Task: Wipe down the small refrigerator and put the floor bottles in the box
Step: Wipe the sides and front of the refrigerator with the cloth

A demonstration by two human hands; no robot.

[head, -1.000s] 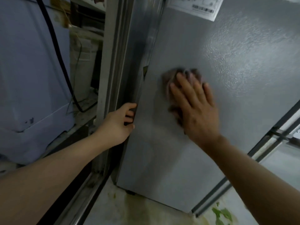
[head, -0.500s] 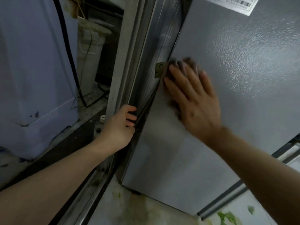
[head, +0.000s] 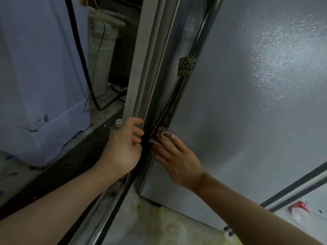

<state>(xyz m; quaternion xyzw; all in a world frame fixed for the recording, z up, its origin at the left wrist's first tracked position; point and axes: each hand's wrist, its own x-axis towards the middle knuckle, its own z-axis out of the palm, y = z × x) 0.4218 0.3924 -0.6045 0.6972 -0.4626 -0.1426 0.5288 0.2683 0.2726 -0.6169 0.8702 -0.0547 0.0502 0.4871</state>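
The small grey refrigerator (head: 247, 106) fills the right of the view, its textured side panel facing me. My right hand (head: 177, 160) presses a folded pinkish-brown cloth (head: 163, 136) against the panel's lower left rear edge. My left hand (head: 123, 147) curls its fingers around the metal door-frame strip (head: 143, 96) just left of that edge. A plastic bottle with a red label (head: 299, 209) lies on the floor at the lower right.
A yellow warning sticker (head: 184, 66) sits on the fridge's rear corner. A white appliance (head: 35, 85) stands at left with a black cable (head: 79, 55) hanging down. Behind it are a white canister (head: 102, 41) and a dark sill (head: 70, 161). The floor (head: 159, 227) is stained.
My right hand has slid the cloth down the panel and left, from the middle of the side to its lower rear edge. My left hand stays on the frame strip.
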